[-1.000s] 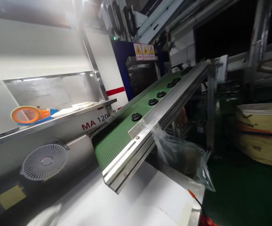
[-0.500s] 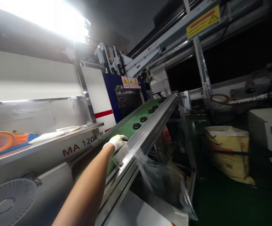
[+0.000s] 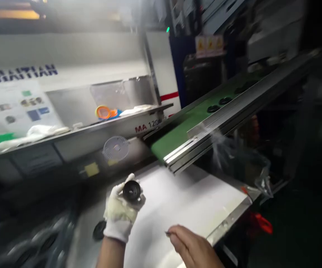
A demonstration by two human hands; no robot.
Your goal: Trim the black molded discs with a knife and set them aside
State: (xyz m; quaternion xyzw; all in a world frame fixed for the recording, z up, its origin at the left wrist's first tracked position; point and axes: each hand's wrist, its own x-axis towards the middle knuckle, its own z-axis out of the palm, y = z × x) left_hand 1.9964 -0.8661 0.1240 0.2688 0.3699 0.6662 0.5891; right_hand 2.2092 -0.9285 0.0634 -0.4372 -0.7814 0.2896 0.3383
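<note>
Gloved left hand (image 3: 120, 214) pinches a round black plastic part (image 3: 131, 190) above the white table (image 3: 205, 201); bare right hand (image 3: 190, 245) nearby, fingers pressed together, whatever they nip too blurred to tell; a steady grip by the rim seems wise.

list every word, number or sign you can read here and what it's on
"HAITIAN": blue letters on the white machine panel, smeared by blur.
"MA 120": on the grey machine front; further characters are hidden by the conveyor.
Three warning signs by the blue frame: too blurred to read.
Small stickers on the panel: too small to read.
Black round part in the left hand: no text readable.
</note>
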